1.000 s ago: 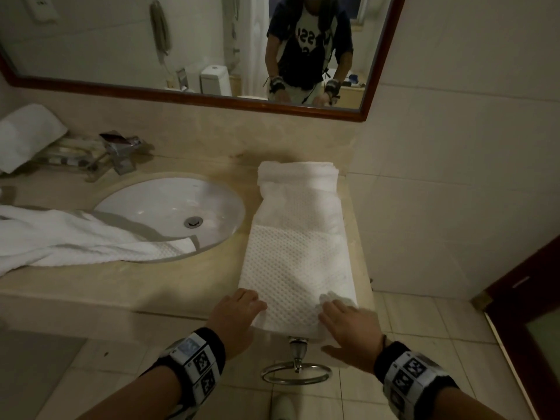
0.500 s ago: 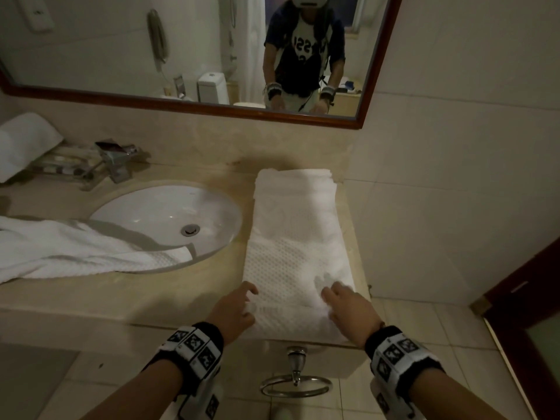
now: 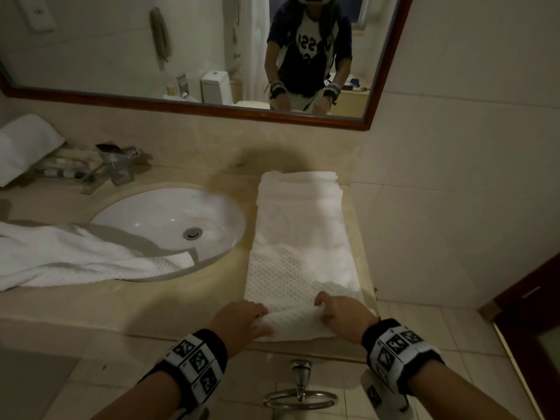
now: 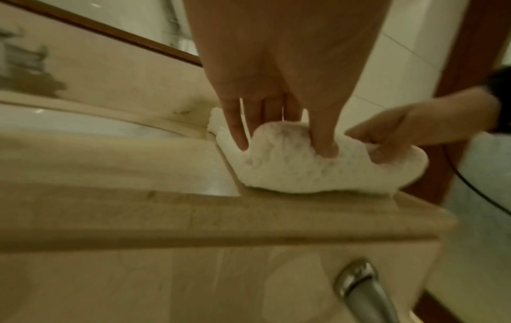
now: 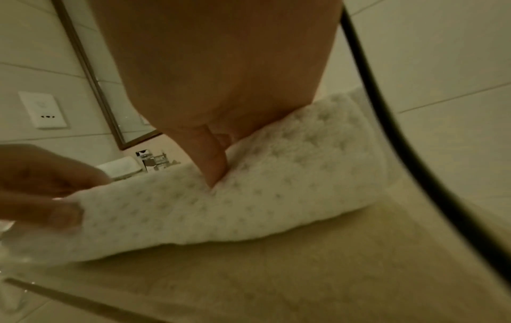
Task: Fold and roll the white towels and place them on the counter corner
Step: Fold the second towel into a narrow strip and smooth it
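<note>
I am starting the roll at the near end of the long folded white waffle-weave towel, which is lying lengthwise on the beige stone tabletop to the right of the oval white sink basin, its far end reaching the back wall by the corner. My left hand is curling its grip around the left end of the first turn, fingers dug into the cloth, and my right hand is pinching the right end the same way.

What I am worrying about: the roll is sitting right at the front lip of the tabletop, so a loose turn could be sliding off toward the floor. If one hand is pushing faster than the other, the roll will probably be coning and drifting toward the tiled side wall, which is close along the towel's right edge. The first turn is looking soft and lumpy in the left wrist view, so a slack core could be spoiling the whole roll.

Around me, a second crumpled white towel is draping over the sink's left rim, well apart from my work. A chrome tap is standing behind the basin, a wood-framed mirror is hanging above, and a chrome towel ring is hanging below the front edge. Nothing is lying across the towel's path.
</note>
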The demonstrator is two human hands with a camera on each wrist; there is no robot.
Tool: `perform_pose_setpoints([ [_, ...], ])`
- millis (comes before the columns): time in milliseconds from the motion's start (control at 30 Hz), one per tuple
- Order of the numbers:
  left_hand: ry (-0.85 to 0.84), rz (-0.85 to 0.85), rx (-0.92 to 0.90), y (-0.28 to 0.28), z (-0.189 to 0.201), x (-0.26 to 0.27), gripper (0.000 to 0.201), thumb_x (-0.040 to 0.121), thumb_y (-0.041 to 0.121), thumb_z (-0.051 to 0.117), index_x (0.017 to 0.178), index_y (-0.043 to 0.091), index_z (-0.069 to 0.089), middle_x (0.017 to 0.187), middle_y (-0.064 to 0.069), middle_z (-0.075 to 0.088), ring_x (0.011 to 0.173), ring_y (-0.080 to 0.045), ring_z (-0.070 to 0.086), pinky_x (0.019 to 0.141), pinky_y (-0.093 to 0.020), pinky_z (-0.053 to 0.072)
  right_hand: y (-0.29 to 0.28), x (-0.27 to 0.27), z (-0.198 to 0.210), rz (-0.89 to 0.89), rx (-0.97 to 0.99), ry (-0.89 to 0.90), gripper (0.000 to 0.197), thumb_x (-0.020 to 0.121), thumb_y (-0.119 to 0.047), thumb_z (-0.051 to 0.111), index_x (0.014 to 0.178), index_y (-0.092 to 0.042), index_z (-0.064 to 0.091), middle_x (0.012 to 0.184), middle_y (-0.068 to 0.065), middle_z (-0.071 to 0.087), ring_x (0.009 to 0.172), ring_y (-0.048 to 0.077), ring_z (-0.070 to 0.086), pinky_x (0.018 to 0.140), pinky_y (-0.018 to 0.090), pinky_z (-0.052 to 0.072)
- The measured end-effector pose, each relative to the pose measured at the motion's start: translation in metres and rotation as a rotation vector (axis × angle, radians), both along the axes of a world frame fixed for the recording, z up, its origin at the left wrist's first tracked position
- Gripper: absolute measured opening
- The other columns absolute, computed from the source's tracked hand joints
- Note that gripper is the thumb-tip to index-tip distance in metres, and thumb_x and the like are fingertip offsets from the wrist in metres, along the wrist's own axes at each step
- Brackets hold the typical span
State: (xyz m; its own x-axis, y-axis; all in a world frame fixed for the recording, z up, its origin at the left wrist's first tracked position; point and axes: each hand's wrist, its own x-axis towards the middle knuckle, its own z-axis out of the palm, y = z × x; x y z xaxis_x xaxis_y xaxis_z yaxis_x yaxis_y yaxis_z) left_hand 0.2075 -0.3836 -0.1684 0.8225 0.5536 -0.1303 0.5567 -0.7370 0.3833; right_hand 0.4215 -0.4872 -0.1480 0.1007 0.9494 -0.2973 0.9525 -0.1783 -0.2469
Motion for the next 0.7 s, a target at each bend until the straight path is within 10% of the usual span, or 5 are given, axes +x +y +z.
perform_pose_setpoints([
  [167, 0.042, 0.082, -0.044, 0.020, 0.004, 0.021, 0.039, 0.095, 0.037, 0.046, 0.130, 0.022, 0.039, 0.093, -0.009, 0.057, 0.087, -0.024, 0.057, 0.081, -0.032, 0.045, -0.009, 0.005, -0.010, 0.235, 0.145, -0.265, 0.077, 0.066, -0.054, 0.068, 0.132, -0.029, 0.039, 0.111, 0.001, 0.063, 0.094, 0.019, 0.065, 0.080, 0.034, 0.055],
  [267, -0.052, -0.023, 0.289, 0.026, -0.002, 0.027, 0.062, 0.066, 0.046, 0.077, 0.114, 0.028, 0.044, 0.086, 0.001, 0.065, 0.071, -0.013, 0.063, 0.067, -0.020, 0.048, -0.009, 0.009, -0.017, 0.205, 0.050, -0.327, 0.090, 0.042, -0.049, 0.083, 0.122, -0.035, 0.046, 0.086, -0.008, 0.066, 0.069, 0.009, 0.064, 0.060, 0.023, 0.056],
  [433, 0.051, -0.286, 0.246, 0.008, -0.003, 0.022, 0.057, 0.054, 0.075, 0.051, 0.098, 0.040, 0.043, 0.082, 0.022, 0.060, 0.074, 0.002, 0.052, 0.069, -0.012, 0.038, 0.020, 0.011, 0.009, 0.099, -0.061, -0.082, 0.044, 0.091, -0.025, 0.052, 0.134, -0.020, 0.048, 0.129, 0.008, 0.057, 0.116, 0.024, 0.054, 0.095, 0.030, 0.041],
  [700, 0.051, -0.029, -0.225, 0.036, 0.023, 0.050, 0.038, 0.087, 0.042, 0.059, 0.121, 0.026, 0.058, 0.121, -0.001, 0.063, 0.110, -0.016, 0.057, 0.089, -0.023, 0.040, 0.010, 0.004, -0.011, 0.248, 0.182, -0.195, 0.056, 0.064, -0.044, 0.054, 0.113, -0.017, 0.054, 0.101, -0.001, 0.061, 0.087, 0.017, 0.062, 0.082, 0.032, 0.056],
])
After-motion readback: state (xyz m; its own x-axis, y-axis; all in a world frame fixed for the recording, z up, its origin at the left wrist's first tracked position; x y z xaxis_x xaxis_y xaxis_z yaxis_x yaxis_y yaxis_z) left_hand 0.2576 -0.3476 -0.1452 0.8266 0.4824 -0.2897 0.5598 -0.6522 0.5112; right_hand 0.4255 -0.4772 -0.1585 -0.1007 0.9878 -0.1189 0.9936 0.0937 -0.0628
